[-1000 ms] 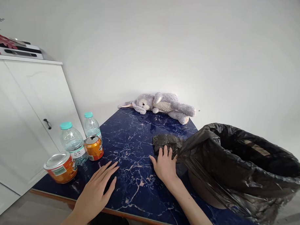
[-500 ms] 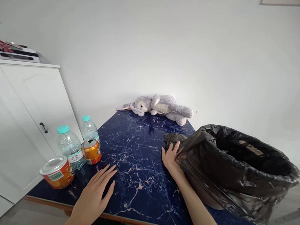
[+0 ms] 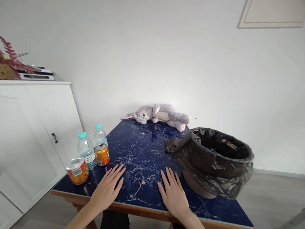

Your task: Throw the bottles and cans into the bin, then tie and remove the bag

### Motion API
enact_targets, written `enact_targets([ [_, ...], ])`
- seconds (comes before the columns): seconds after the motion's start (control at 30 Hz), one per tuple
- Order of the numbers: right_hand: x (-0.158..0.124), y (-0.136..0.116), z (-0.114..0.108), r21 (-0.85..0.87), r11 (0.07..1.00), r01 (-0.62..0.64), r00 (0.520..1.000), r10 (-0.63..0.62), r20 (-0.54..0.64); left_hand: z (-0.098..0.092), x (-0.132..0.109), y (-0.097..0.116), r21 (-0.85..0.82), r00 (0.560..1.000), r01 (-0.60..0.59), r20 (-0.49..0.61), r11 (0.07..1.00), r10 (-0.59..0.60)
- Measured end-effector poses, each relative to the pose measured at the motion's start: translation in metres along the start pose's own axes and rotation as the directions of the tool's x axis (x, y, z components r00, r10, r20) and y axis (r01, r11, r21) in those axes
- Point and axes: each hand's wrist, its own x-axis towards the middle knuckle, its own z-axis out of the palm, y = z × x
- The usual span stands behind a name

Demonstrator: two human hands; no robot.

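Left hand (image 3: pixel 107 187) and right hand (image 3: pixel 174 195) rest flat on the blue table (image 3: pixel 138 150).
We find both palm down and outstretched. Just right of the right hand we record a bin (image 3: pixel 197 186) lined with a black bag (image 3: pixel 215 166); a black bundle (image 3: pixel 171 145) lies farther out, beside the bag. Beyond the left hand, slightly to its left, we note one orange can (image 3: pixel 102 156), near; a second orange can (image 3: pixel 77 173) stands farther left, a bottle (image 3: pixel 84 147) behind and between them.

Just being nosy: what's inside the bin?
A black bag lines the bin, with a pale patch along its far inner side. The near rim hides the bottom from view.
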Motion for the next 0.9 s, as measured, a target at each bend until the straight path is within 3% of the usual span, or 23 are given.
enact_targets([
  [0.23,-0.044,0.006,-0.014,-0.016,0.999,0.048,0.999,-0.048,-0.007,0.006,-0.016,0.017,0.082,0.992,0.112,0.053,0.99,-0.116],
  [0.57,-0.102,0.034,-0.016,-0.081,0.997,0.003,0.995,-0.011,-0.104,0.018,-0.043,0.046,0.033,0.971,0.189,0.145,0.981,-0.192],
  [0.9,-0.102,0.03,-0.011,-0.099,0.994,-0.051,0.99,0.037,-0.139,-0.015,-0.035,0.058,-0.026,0.907,0.249,0.357,0.968,-0.224],
])
